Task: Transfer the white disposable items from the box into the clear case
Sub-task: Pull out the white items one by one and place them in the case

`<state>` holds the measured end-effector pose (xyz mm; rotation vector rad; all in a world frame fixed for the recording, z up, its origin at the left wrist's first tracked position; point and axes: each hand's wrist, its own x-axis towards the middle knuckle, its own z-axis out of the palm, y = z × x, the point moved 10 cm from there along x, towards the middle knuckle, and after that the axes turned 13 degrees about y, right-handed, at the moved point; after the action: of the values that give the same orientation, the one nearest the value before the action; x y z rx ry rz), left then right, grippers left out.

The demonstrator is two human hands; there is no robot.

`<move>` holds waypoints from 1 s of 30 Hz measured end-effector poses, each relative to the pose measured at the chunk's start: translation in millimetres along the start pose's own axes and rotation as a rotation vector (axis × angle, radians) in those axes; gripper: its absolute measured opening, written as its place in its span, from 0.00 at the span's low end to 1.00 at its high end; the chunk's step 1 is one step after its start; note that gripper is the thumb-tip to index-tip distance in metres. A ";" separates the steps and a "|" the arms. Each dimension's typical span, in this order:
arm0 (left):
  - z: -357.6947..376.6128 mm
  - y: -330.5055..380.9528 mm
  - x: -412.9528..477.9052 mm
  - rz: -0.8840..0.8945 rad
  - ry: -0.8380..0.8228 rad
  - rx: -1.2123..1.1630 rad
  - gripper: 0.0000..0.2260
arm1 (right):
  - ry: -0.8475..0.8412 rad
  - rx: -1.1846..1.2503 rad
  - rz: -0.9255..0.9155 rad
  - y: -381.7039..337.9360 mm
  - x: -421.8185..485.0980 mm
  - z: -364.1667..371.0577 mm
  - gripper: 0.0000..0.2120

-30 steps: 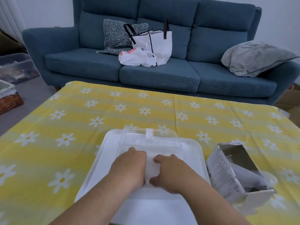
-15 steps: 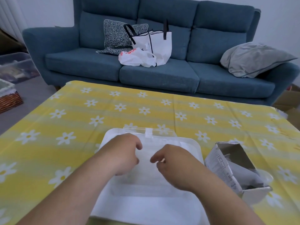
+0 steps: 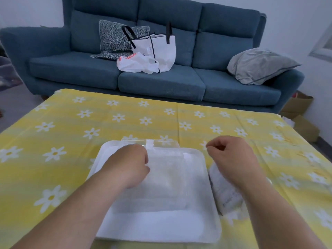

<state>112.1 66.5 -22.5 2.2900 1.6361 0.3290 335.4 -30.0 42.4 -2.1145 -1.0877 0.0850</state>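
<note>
The clear case (image 3: 167, 177) lies on a white tray (image 3: 206, 218) at the table's near edge. Its lid (image 3: 150, 143) is folded back, and white sheet-like items show through it. My left hand (image 3: 131, 164) rests over the case's left part with its fingers curled under; nothing shows in its grasp. My right hand (image 3: 231, 159) hovers to the right of the tray, fingers loosely curled and holding nothing. It covers most of the box (image 3: 224, 193), of which only a printed white side shows.
A yellow tablecloth with white daisies (image 3: 161, 119) covers the table. Behind it stands a blue sofa (image 3: 161, 81) with a white tote bag (image 3: 161, 49), a plastic bag (image 3: 136, 63) and a grey pillow (image 3: 258, 65). Cardboard boxes (image 3: 298, 112) sit on the floor at right.
Both hands have lifted off the white items in the case. My right hand has swung right, over the box. My left hand stays at the case's left side.
</note>
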 end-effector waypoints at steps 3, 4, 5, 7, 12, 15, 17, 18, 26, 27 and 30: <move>-5.1 15.4 1.9 -0.024 0.101 -0.242 0.05 | 0.068 -0.151 0.072 39.2 6.7 -25.8 0.08; -4.0 23.1 0.5 -0.028 0.103 -0.318 0.05 | 0.051 -0.234 0.082 51.1 7.7 -28.9 0.08; -1.8 31.7 -1.0 -0.023 0.097 -0.378 0.06 | 0.022 -0.312 0.085 61.6 7.9 -30.8 0.07; 0.6 48.2 -3.0 -0.003 0.092 -0.473 0.06 | -0.061 -0.438 0.087 79.5 6.0 -27.6 0.04; 3.9 82.5 -9.2 0.028 0.082 -0.612 0.05 | -0.117 -0.526 0.109 103.7 1.0 -28.5 0.05; 9.5 97.3 -12.8 0.038 0.053 -0.649 0.05 | -0.024 -0.443 0.112 108.3 6.9 -38.4 0.09; 13.3 104.0 -14.0 0.038 0.039 -0.670 0.05 | 0.045 -0.357 0.084 100.8 9.2 -46.9 0.09; 14.5 107.4 -14.8 0.038 0.034 -0.681 0.05 | 0.072 -0.296 0.068 94.4 9.4 -50.8 0.09; 42.2 132.1 -27.5 -0.070 -0.239 -0.925 0.23 | 0.172 0.399 0.054 44.8 -3.2 -81.4 0.09; 44.1 132.2 -27.1 -0.103 -0.257 -0.965 0.27 | 0.168 0.510 0.095 44.1 -4.5 -82.1 0.08; 49.2 133.8 -33.2 -0.196 -0.411 -1.148 0.33 | 0.055 0.894 0.288 42.8 -9.5 -65.8 0.09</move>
<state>236.2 -10.9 -18.1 1.2112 1.0059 0.5233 382.6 -90.9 59.9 -1.4180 -0.5356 0.5399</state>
